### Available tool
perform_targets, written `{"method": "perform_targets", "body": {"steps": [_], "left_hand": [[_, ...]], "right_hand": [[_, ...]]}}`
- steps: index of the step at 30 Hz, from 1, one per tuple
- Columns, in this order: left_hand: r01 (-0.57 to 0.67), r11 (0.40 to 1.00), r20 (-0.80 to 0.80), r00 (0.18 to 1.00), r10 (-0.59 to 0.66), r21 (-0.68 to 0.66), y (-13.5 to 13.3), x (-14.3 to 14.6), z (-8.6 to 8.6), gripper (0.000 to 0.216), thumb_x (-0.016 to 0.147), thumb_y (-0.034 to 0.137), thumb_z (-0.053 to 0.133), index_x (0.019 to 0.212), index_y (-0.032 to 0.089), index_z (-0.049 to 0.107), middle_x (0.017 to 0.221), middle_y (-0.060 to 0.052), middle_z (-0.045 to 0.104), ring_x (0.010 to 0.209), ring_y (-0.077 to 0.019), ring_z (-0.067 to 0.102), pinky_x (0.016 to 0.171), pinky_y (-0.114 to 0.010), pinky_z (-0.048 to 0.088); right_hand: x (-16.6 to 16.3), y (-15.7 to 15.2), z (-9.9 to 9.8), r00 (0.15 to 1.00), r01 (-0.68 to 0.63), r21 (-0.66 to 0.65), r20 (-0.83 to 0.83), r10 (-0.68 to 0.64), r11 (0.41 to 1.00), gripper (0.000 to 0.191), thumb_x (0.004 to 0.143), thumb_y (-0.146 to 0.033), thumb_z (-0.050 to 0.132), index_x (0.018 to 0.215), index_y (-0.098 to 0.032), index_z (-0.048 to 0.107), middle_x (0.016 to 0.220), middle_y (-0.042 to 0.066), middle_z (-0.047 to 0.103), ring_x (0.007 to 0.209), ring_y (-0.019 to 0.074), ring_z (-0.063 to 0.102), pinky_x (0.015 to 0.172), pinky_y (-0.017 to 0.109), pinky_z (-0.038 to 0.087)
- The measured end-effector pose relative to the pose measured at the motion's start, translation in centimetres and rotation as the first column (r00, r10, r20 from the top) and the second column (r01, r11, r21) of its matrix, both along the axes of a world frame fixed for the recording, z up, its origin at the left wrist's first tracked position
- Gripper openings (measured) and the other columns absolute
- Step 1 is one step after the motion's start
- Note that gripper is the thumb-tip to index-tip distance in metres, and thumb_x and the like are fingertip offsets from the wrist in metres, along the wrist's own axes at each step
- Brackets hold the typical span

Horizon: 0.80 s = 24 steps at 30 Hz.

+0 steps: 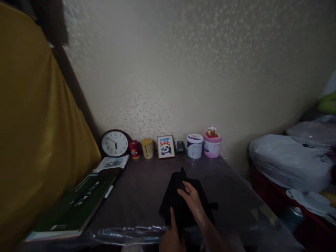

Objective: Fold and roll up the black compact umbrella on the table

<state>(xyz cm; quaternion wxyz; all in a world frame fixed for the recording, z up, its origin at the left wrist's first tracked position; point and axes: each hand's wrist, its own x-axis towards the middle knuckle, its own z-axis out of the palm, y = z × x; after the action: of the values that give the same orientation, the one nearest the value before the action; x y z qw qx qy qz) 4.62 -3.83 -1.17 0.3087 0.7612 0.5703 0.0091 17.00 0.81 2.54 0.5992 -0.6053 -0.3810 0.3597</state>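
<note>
A black piece of cloth (175, 196) lies bunched on the dark table (141, 189) in front of me. My right hand (193, 201) lies on top of the cloth, fingers stretched out flat towards the wall. My left hand (172, 234) is at the cloth's near edge, low in the picture, with one finger pointing up onto the fabric and the other fingers out of sight. A crinkled clear plastic sheet (126, 236) covers the table's near edge.
Along the wall stand a round clock (114, 143), a red can (134, 149), a gold tin (147, 148), a framed panda picture (166, 146), a white tub (194, 145) and a pink tub (212, 144). Green books (76, 206) lie left. Yellow curtain left, bagged bundles (288, 161) right.
</note>
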Motion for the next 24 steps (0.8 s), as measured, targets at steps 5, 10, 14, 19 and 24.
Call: {"method": "perform_targets", "body": {"steps": [5,10,14,19,24], "left_hand": [[0.041,0.999,-0.046,0.998,-0.040,0.005,0.3,0.1,-0.4,0.072,0.077,0.014,0.039,0.136,0.000,0.001,0.118,-0.020,0.054,0.101,-0.0253,0.057,0.081,-0.032,0.043],[0.024,1.000,-0.103,0.994,-0.021,0.020,0.3,0.1,-0.5,0.071,0.076,0.014,0.042,0.136,0.000,0.007,0.117,-0.020,0.055,0.096,-0.0235,0.059,0.081,-0.031,0.044],[-0.036,0.990,-0.080,0.996,0.047,0.136,-0.3,-0.2,-1.6,0.070,0.077,0.022,0.044,0.136,0.002,0.014,0.127,-0.019,0.047,0.097,-0.0223,0.059,0.076,-0.030,0.045],[-0.033,0.789,0.013,0.999,0.031,0.613,-0.2,-0.8,-3.8,0.043,0.074,0.023,0.047,0.116,0.017,0.051,0.121,-0.010,0.052,0.104,-0.0229,0.051,0.080,-0.031,0.042],[0.196,0.467,-0.061,0.955,-0.290,0.862,1.7,-0.8,-3.5,0.040,0.069,0.027,0.051,0.109,0.026,0.052,0.110,0.000,0.057,0.099,-0.0188,0.048,0.086,-0.033,0.037]], "right_hand": [[-2.7,2.4,-1.7,0.978,-0.148,-0.120,0.130,0.164,0.982,0.050,0.061,-0.021,0.060,0.110,-0.015,0.054,0.110,0.011,0.060,0.105,0.0234,0.055,0.083,0.031,0.044],[-2.9,3.4,-2.0,0.898,-0.187,-0.277,0.340,0.278,0.943,0.052,0.062,-0.024,0.062,0.112,-0.012,0.052,0.101,0.013,0.062,0.092,0.0214,0.060,0.077,0.029,0.045],[-2.5,3.6,-1.8,0.869,-0.180,-0.309,0.395,0.298,0.934,0.053,0.062,-0.028,0.062,0.112,-0.013,0.052,0.098,0.010,0.062,0.089,0.0195,0.060,0.074,0.027,0.044],[-2.8,3.3,-1.5,0.818,-0.174,-0.335,0.474,0.325,0.926,0.049,0.064,-0.028,0.060,0.111,-0.016,0.053,0.088,0.005,0.065,0.081,0.0175,0.060,0.068,0.025,0.042],[-3.0,2.7,-1.0,0.768,-0.282,-0.323,0.488,0.414,0.903,0.035,0.068,-0.031,0.058,0.101,-0.019,0.059,0.084,0.003,0.068,0.079,0.0169,0.061,0.067,0.025,0.042]]}}
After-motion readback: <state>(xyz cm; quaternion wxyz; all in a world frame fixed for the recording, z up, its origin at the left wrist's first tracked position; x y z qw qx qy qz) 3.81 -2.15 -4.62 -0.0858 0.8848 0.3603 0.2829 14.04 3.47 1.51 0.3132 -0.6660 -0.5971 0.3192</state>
